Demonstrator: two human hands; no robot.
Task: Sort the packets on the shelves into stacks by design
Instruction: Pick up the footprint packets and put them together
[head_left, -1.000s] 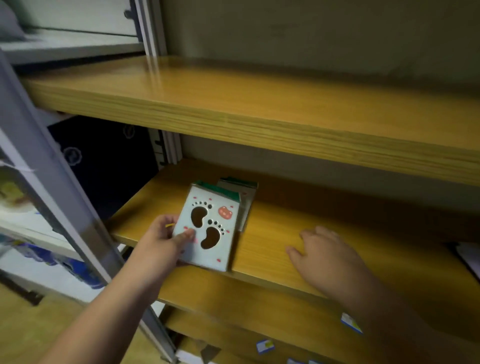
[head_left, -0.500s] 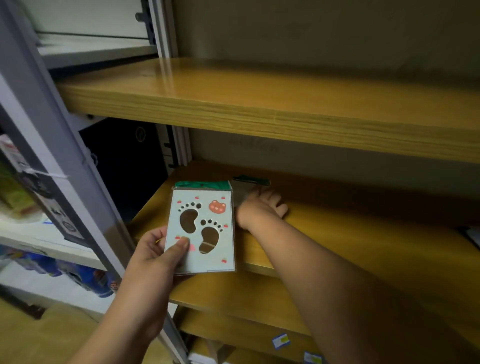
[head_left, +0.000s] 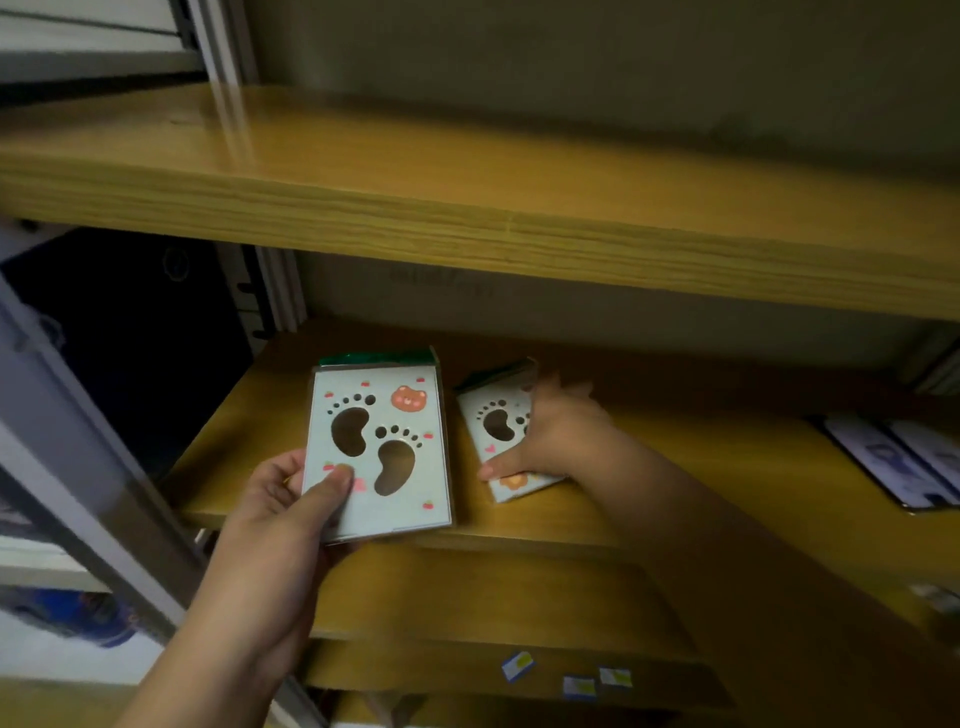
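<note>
Packets of one design occupy both hands in the head view, the only view given. Left hand (head_left: 291, 512) grips a footprint packet (head_left: 382, 447) by its lower left corner, thumb pressed on the face and fingers curled behind, holding it upright and just off the near edge of the middle shelf (head_left: 675, 447), probably so the print faces the eye for comparison. To its right, the right hand (head_left: 558, 436) grasps a second packet (head_left: 501, 441) that lies tilted on the same shelf: the thumb lies along its near edge and the fingers reach over its far right side, though blur hides how tightly they close. That packet shows the same footprint cut-outs, so it looks like a match being picked up to join the first. Far right on the shelf lie pale packets (head_left: 898, 462) of another design, well apart, apparently a separate group. Top shelf (head_left: 467, 208) shows only bare wood. Small labels (head_left: 576, 680) sit on a lower shelf's front edge. Sorting seems underway, not finished.
</note>
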